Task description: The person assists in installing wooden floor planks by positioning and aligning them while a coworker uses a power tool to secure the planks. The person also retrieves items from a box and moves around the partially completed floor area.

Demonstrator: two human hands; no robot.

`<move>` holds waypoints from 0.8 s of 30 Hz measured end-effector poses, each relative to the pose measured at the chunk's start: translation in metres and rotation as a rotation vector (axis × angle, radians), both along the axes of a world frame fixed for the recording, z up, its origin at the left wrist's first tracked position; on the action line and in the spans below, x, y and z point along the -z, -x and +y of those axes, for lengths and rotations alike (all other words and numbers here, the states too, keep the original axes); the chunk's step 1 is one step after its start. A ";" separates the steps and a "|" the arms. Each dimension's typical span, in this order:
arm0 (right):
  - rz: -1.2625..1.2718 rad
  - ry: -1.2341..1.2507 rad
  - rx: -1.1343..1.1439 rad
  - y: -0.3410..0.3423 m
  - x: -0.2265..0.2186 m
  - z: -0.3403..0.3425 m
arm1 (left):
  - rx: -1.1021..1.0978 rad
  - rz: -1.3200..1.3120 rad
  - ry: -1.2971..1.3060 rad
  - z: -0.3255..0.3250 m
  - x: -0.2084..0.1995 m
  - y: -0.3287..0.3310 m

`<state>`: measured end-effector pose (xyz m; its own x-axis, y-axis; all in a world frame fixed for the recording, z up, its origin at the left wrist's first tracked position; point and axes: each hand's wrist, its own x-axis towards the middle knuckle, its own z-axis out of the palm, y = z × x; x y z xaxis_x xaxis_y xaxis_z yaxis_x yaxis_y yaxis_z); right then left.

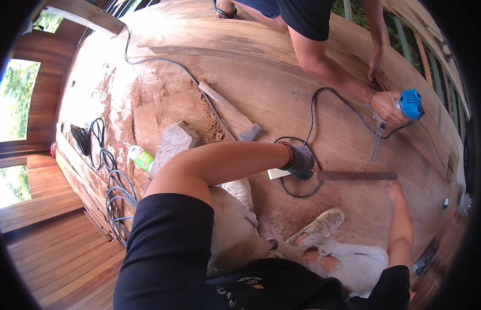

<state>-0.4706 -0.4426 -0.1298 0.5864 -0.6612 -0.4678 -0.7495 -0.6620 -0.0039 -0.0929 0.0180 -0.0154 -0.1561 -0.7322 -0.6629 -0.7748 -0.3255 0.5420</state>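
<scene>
My left hand, in a dark grey and green glove with a beaded bracelet at the wrist, is curled low over the planks. A pale block sticks out beside it; whatever the fingers hold is hidden. A long, flat, dark brown strip runs rightward from close to this glove. At the strip's far right end, the bare fingers of my right hand are closed on it. A black cable loops around the left glove.
Across from me, another person's hand holds a blue power tool on the boards. A hammer-like tool with a wooden handle, a grey block, a green-and-white bottle and coiled cable lie leftward among sawdust.
</scene>
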 end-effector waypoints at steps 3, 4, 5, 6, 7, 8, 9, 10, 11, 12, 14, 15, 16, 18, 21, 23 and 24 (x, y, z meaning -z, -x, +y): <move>0.008 -0.063 0.076 0.004 0.007 0.001 | 0.003 0.006 -0.015 0.003 -0.002 -0.001; 0.042 -0.111 0.117 -0.011 0.013 0.013 | -0.011 -0.003 -0.050 0.008 -0.003 -0.003; 0.080 -0.146 0.161 -0.021 0.012 0.021 | -0.024 -0.018 -0.065 0.010 -0.002 -0.004; 0.091 -0.102 0.158 0.002 0.003 0.006 | -0.013 -0.012 -0.035 0.003 -0.002 0.000; 0.105 -0.061 0.154 0.024 -0.005 -0.007 | -0.002 -0.005 -0.006 -0.004 -0.002 0.003; 0.096 -0.077 0.159 0.024 -0.002 -0.005 | -0.011 -0.005 -0.001 -0.002 0.004 0.003; 0.086 -0.092 0.166 0.024 0.000 -0.003 | -0.019 -0.005 0.005 0.000 0.009 0.002; 0.066 -0.129 0.205 0.024 0.002 0.000 | -0.027 -0.004 0.012 0.000 0.014 0.002; 0.045 -0.165 0.245 0.021 0.003 0.004 | -0.037 -0.002 -0.001 0.001 0.015 0.002; 0.057 -0.219 0.269 0.017 0.003 0.006 | -0.046 0.000 -0.013 0.000 0.016 0.003; 0.084 -0.315 0.328 0.014 -0.003 0.008 | -0.037 0.010 -0.024 -0.002 0.013 0.004; 0.071 -0.301 0.319 0.005 -0.002 0.018 | -0.028 0.007 -0.041 -0.001 0.005 0.002; 0.058 -0.287 0.309 -0.003 -0.001 0.028 | -0.021 0.005 -0.058 0.000 -0.002 0.000; 0.074 -0.325 0.383 0.002 -0.009 0.024 | -0.046 0.012 -0.053 -0.002 -0.012 0.001; 0.151 -0.450 0.476 -0.008 -0.013 0.027 | -0.064 0.020 -0.025 0.004 -0.009 0.001; 0.203 -0.400 0.370 -0.024 -0.016 0.041 | -0.031 0.016 -0.065 0.009 -0.003 0.002; 0.149 -0.360 0.408 -0.005 -0.017 0.031 | 0.025 0.027 -0.085 0.003 -0.004 0.007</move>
